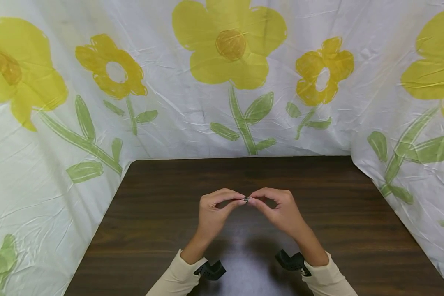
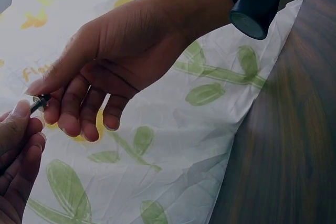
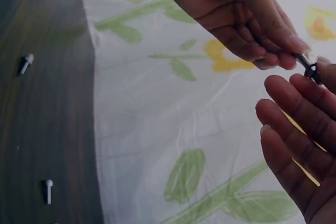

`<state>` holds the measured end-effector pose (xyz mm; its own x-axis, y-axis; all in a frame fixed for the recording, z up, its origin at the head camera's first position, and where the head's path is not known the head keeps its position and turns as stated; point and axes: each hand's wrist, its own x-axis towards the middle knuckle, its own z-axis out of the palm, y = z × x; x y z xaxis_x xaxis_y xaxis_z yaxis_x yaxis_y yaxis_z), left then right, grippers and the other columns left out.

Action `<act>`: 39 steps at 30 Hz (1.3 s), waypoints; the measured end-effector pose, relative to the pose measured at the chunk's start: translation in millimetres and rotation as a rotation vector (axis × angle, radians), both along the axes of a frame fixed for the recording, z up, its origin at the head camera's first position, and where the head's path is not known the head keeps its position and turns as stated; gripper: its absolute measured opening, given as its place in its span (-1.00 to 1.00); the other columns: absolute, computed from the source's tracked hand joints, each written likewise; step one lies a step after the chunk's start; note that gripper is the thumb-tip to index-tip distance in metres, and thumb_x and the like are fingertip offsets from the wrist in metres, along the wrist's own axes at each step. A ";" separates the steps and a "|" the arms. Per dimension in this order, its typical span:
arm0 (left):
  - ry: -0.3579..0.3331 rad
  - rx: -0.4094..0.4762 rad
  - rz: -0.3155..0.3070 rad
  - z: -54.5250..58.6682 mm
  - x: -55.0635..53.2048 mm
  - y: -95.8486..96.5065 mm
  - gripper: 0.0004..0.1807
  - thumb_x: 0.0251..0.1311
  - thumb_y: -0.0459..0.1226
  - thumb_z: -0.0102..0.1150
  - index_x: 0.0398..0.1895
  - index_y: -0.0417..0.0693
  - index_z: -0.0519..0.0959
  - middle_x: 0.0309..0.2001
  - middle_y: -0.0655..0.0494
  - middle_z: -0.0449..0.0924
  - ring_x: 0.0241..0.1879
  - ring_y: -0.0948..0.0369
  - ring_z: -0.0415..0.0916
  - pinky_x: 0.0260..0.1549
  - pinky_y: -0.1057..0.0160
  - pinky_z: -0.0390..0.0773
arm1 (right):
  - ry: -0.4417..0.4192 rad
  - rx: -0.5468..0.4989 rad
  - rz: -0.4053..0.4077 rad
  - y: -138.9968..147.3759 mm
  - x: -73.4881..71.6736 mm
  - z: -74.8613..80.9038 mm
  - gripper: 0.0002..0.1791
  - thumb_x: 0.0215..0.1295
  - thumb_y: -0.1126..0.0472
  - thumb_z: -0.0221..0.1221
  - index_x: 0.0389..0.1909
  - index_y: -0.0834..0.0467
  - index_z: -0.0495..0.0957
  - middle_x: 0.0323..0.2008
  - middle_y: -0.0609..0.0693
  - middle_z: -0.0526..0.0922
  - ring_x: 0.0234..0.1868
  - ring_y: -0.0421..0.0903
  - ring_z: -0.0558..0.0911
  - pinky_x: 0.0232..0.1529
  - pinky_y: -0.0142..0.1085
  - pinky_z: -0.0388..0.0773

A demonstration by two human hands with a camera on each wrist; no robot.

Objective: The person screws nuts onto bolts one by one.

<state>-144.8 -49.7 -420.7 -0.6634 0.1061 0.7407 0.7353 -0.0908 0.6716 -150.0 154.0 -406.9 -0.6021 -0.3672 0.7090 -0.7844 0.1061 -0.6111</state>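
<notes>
Both hands meet over the middle of the table, fingertips close together at a small metal bolt [image 1: 246,200]. My left hand [image 1: 212,210] pinches the bolt's silver shank [image 3: 301,57] between thumb and index finger. From the other side, my right hand [image 1: 284,210] pinches a dark nut-like piece [image 3: 314,72] at the bolt's end. In the left wrist view threads show along the shank [image 2: 35,107], and the right hand's other fingers hang loosely curled. Fingertips hide part of the bolt in every view.
Two more silver screws, one upper [image 3: 25,63] and one lower [image 3: 49,191], lie on the dark wooden table [image 1: 163,176] in the right wrist view. A white curtain with yellow flowers [image 1: 163,123] surrounds the table's back and sides. Each wrist wears a black camera.
</notes>
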 end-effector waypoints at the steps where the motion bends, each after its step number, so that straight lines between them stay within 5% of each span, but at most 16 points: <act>1: 0.001 0.002 -0.002 -0.3 0.0 0.2 -0.84 0.04 -0.59 0.41 -0.29 -0.32 0.75 -0.34 -0.08 0.74 -0.34 0.12 0.70 -0.34 0.22 0.71 | -0.017 0.003 0.000 -0.7 0.6 0.2 -0.77 0.25 0.50 0.32 -0.23 0.10 0.72 -0.35 -0.04 0.76 -0.33 -0.13 0.73 -0.26 -0.37 0.66; 13: 0.022 -0.007 -0.007 -0.1 1.1 1.0 -0.82 0.03 -0.61 0.41 -0.29 -0.30 0.75 -0.34 -0.10 0.74 -0.34 0.11 0.70 -0.35 0.23 0.70 | -0.103 0.065 -0.055 -2.4 2.9 0.9 -0.67 0.39 0.43 0.20 -0.50 0.01 0.72 -0.51 -0.17 0.73 -0.40 -0.21 0.73 -0.28 -0.37 0.64; 28: -0.003 0.015 -0.014 -2.0 1.6 0.9 -0.80 0.02 -0.63 0.39 -0.27 -0.32 0.75 -0.27 -0.14 0.73 -0.27 0.07 0.70 -0.33 0.16 0.73 | -0.073 0.035 -0.025 -2.1 1.3 -1.8 -0.70 0.23 0.57 0.27 -0.37 0.07 0.73 -0.47 -0.09 0.75 -0.40 -0.14 0.73 -0.28 -0.40 0.64; 34: -0.044 0.031 -0.002 -0.3 2.5 -0.3 -0.82 0.04 -0.61 0.41 -0.27 -0.33 0.75 -0.27 -0.13 0.73 -0.28 0.09 0.71 -0.32 0.15 0.74 | 0.025 -0.046 -0.048 0.4 -1.5 -2.4 -0.49 -0.14 0.63 0.47 -0.10 0.24 0.71 -0.25 0.10 0.78 -0.34 -0.08 0.74 -0.27 -0.41 0.67; 39: -0.039 0.035 -0.012 0.2 1.6 -0.9 -0.83 0.05 -0.60 0.41 -0.28 -0.32 0.76 -0.29 -0.12 0.73 -0.31 0.05 0.71 -0.31 0.19 0.73 | 0.102 -0.085 0.001 0.3 -4.1 -0.3 -0.50 -0.17 0.69 0.45 -0.13 0.29 0.72 -0.25 0.11 0.78 -0.30 -0.06 0.75 -0.26 -0.35 0.68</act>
